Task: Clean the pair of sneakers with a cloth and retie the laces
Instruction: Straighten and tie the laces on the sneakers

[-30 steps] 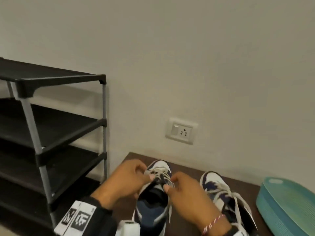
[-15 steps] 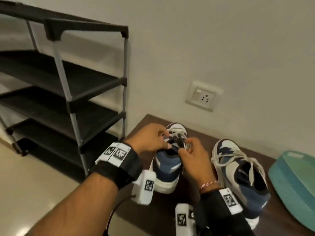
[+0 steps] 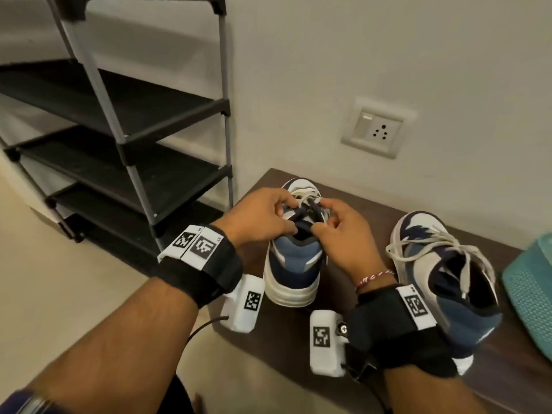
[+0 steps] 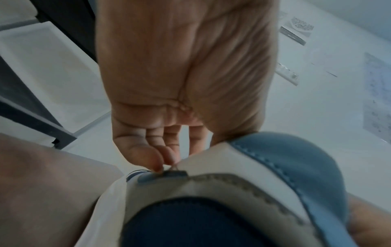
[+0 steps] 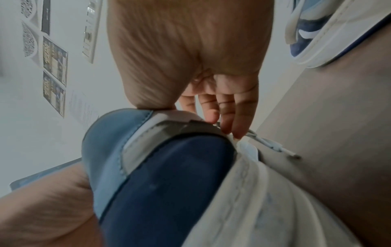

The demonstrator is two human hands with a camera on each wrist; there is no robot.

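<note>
Against a plain pale wall with a switch-and-socket plate (image 3: 378, 129) stands a low dark wooden bench (image 3: 504, 372), and next to it on the left a black shoe rack (image 3: 143, 127) with grey poles. Two blue and white sneakers stand on the bench with their heels toward the person. On the left sneaker (image 3: 294, 270) both hands work at the top of the lacing. The left hand (image 3: 263, 216) has its fingers curled, and thumb and forefinger pinch the laces (image 3: 304, 196) near the tongue; in the left wrist view the curled fingertips (image 4: 156, 163) touch the edge of the collar. The right hand (image 3: 343, 231) is also curled and pinches the lace from the other side, its fingertips (image 5: 239, 128) lying on the shoe's edge. The right sneaker (image 3: 442, 273) stands just beside, apart from the hands, with its loose laces (image 3: 430, 243) hanging over the sides. A teal plastic basket (image 3: 528, 282) lies at the right end of the bench.
</note>
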